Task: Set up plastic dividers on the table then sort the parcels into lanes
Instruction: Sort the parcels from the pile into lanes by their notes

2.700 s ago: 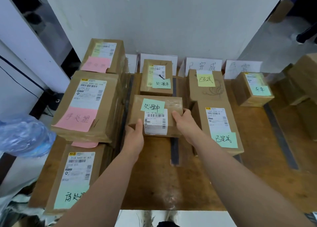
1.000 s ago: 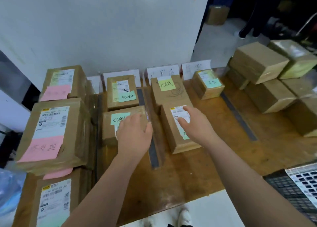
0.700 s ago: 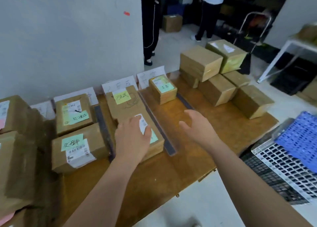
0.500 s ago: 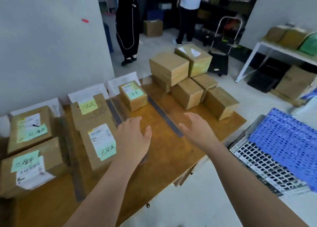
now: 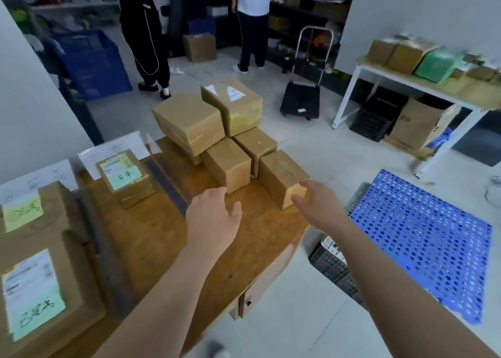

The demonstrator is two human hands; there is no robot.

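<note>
On the wooden table [image 5: 151, 238] a pile of plain brown parcels [image 5: 189, 119] stands at the far right corner. The nearest parcel [image 5: 279, 177] lies at the table's right edge. My right hand [image 5: 317, 206] hovers open just in front of it, fingers spread, holding nothing. My left hand [image 5: 214, 216] is open above the table, near another parcel [image 5: 229, 164]. A dark plastic divider [image 5: 168, 184] runs between this pile and a small labelled parcel [image 5: 124, 177]. More labelled parcels [image 5: 35, 295] lie at the left, beyond a second divider [image 5: 105, 252].
White paper lane signs [image 5: 116, 149] stand along the table's back edge. A blue perforated mat [image 5: 423, 238] lies over a dark crate on the floor at the right. Two people stand at the back near a hand cart [image 5: 303, 97]. A white table [image 5: 423, 84] carries more boxes.
My hands let go of the labelled parcel in the second lane. My view swung right, and both open hands moved toward the plain parcel pile at the table's right corner.
</note>
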